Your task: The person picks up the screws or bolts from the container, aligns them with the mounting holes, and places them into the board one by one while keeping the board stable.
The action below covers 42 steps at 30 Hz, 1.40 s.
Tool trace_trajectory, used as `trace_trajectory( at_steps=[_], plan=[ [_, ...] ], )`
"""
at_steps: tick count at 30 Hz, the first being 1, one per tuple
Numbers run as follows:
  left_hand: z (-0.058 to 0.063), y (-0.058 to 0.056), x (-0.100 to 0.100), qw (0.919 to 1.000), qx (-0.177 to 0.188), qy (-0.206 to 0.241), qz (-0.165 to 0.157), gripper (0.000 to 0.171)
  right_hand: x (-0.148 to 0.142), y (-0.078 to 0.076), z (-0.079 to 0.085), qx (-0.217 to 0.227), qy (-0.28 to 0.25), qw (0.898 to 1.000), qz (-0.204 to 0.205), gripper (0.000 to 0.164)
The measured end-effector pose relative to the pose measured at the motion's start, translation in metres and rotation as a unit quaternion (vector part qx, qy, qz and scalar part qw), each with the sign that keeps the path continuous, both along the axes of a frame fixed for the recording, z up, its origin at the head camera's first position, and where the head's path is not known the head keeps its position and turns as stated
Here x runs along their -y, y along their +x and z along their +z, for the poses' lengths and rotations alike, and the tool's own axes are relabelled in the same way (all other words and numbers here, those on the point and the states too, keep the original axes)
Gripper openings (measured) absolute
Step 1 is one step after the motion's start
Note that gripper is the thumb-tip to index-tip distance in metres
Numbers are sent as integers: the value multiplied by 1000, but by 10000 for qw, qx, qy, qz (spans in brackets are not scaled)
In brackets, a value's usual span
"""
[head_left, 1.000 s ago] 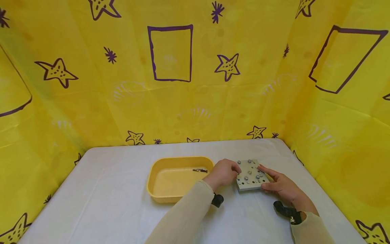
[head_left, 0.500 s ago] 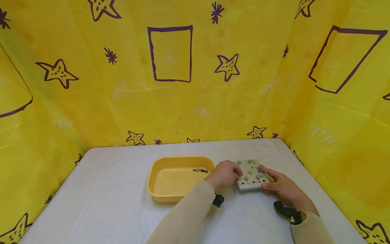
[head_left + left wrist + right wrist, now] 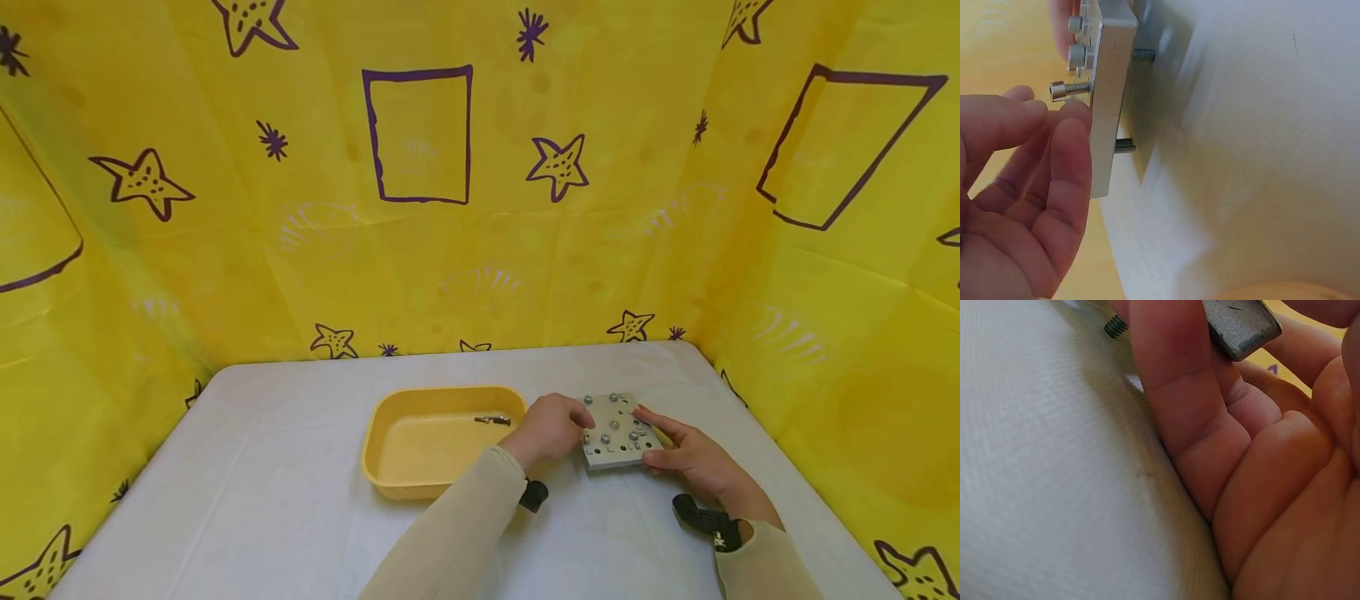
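A silver metal plate [image 3: 604,457], drilled with holes and carrying several socket-head bolts, is at the right of the table. My right hand [image 3: 701,462] grips its right side, fingers at the far edge and thumb at the near corner. At the plate's left edge is my left hand [image 3: 553,427], its fingers loosely bent. In the left wrist view a bolt [image 3: 1058,91] stands part way into the plate, its threads showing, right beside the left fingertips. Bolt ends [image 3: 1143,55] poke out underneath the plate. In the right wrist view, one plate corner [image 3: 1244,328] shows between the fingers.
A yellow tray [image 3: 405,485] stands left of the plate, behind the left forearm. A few small dark metal pieces [image 3: 492,420] lie in it. The white-covered table [image 3: 277,500] is enclosed by yellow patterned cloth [image 3: 420,275].
The left hand shifts slightly right over the plate's left edge, then back left. A bolt below its fingertips now shows lower against the plate. The right hand keeps its grip.
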<state>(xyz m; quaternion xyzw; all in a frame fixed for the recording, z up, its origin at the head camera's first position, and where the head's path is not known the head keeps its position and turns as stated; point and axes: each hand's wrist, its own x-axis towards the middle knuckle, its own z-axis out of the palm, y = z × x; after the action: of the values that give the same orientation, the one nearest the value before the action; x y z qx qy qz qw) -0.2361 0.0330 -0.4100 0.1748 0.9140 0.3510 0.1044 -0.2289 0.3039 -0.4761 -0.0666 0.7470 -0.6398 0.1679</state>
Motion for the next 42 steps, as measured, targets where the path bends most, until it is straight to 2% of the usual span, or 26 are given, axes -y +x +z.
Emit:
trace_trajectory(
  at_steps=[13, 18, 21, 24, 27, 29, 31, 34, 37, 42],
  plan=[
    [2, 3, -2, 9985, -208, -473, -151, 24, 0, -1, 0, -60, 65, 10000, 17, 81],
    [2, 2, -2, 9988, -245, -376, -179, 25, 0, -1, 1, -32, 40, 10000, -6, 81],
    [1, 3, 1, 9997, -225, -24, -86, 26, 0, -1, 1, 3, 32, 10000, -22, 81],
    [1, 5, 9, 9963, 93, 840, 124, 28, 0, -1, 1, 63, 7, 10000, -47, 81],
    [6, 11, 27, 9800, 600, 1862, 364, 30, 0, -1, 1, 118, -22, 9999, -80, 81],
    [10, 16, 47, 9671, 913, 2316, 532, 32, 1, -1, 2, 111, -17, 9999, -46, 81],
    [14, 21, 67, 9587, 1100, 2521, 719, 33, 2, -1, 2, 95, 10, 9999, -56, 82],
    [14, 25, 96, 9548, 1209, 2540, 962, 35, 1, -1, 2, 73, 64, 9999, -73, 82],
    [9, 26, 114, 9580, 1203, 2365, 1086, 37, 0, -1, 2, 34, 140, 9998, -105, 83],
    [-2, 23, 130, 9805, 781, 1436, 1088, 37, 0, -2, -1, -55, 200, 9998, -46, 83]
  ],
)
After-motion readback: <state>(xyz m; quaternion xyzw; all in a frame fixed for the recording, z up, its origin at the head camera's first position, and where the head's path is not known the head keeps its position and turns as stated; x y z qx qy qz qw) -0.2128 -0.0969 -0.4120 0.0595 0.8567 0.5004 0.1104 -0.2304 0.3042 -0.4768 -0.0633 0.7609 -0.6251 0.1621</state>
